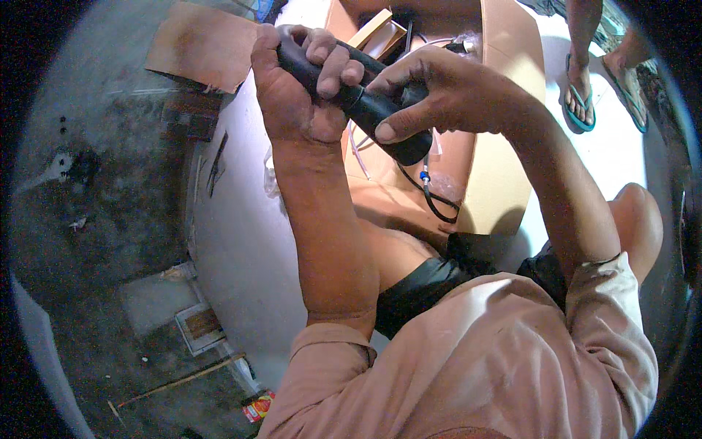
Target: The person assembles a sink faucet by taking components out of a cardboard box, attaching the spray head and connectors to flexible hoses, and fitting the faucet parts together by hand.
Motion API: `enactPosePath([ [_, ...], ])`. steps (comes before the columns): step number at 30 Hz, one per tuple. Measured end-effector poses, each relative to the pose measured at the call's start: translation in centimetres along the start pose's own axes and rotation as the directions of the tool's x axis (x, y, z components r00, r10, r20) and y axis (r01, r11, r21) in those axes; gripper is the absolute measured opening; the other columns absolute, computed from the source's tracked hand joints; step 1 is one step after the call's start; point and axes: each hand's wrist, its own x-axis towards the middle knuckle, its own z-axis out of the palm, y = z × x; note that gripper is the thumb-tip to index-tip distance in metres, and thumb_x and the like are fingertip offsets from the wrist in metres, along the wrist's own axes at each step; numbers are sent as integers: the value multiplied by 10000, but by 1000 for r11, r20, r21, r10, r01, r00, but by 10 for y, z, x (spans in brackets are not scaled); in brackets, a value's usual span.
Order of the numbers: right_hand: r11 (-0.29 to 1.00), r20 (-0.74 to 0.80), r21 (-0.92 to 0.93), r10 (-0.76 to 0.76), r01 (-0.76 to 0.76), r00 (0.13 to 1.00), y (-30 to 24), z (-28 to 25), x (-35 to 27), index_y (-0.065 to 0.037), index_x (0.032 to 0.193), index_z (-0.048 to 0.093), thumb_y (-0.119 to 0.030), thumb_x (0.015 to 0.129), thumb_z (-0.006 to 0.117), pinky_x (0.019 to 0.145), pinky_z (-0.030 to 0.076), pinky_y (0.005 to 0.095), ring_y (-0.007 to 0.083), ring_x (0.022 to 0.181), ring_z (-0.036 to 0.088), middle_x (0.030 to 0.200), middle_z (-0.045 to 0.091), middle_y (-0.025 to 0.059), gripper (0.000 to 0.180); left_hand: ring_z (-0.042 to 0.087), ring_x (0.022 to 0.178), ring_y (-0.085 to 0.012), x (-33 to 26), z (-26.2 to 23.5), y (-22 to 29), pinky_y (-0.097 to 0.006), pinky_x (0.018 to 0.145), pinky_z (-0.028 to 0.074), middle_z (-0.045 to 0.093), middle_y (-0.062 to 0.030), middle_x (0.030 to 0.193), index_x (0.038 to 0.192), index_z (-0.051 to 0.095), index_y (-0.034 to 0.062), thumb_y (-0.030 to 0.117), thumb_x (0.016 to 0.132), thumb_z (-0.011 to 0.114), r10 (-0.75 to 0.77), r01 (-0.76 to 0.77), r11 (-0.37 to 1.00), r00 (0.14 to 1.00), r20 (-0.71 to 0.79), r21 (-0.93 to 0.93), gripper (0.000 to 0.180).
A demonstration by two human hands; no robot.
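Note:
Both my hands are on a smooth black cylindrical fitting (375, 117), which is held tilted above a cardboard box. It has a rounded upper end, a seam partway along and a wider lower end; its exact kind is unclear. My left hand (303, 88) wraps its fingers around the upper part. At the lower part, my right hand (446, 91) grips with the thumb along the near side, its other fingers partly hidden behind. Beneath the fitting, a black hose (439, 212) with a blue connector (425, 176) curves down in the box.
The open cardboard box (504, 146) stands before my legs, holding a small open carton (376, 36), thin tubes and clear plastic. A brown cardboard piece (201, 44) lies at the far left. Another person's feet in green flip-flops (580, 106) are at the far right.

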Motion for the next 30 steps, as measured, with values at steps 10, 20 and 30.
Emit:
enactPosePath([
  [10,951,-352,260,-70,170,933,26,-12,8,-68,1168,638,-311,706,913,800,530,261,122,930,618,1013,624,13,589,459,449,-173,18,-24,21,-366,559,500,438,-39,673,890,480,51,352,953,530,134,-178,977,943,-305,-119,311],
  [20,960,-621,156,-88,233,779,40,16,10,-50,1160,655,-305,707,926,800,565,275,135,890,668,996,685,42,586,454,442,-158,20,-33,33,-348,580,515,429,-22,631,803,430,62,354,943,533,144,-257,937,902,-407,-238,340],
  [30,954,-599,149,-123,261,791,38,21,9,-89,1290,609,-264,653,964,876,555,294,149,959,676,1061,697,56,751,452,472,-148,17,-24,34,-337,620,526,428,-36,607,774,437,55,390,983,524,163,-262,941,905,-393,-213,405],
])
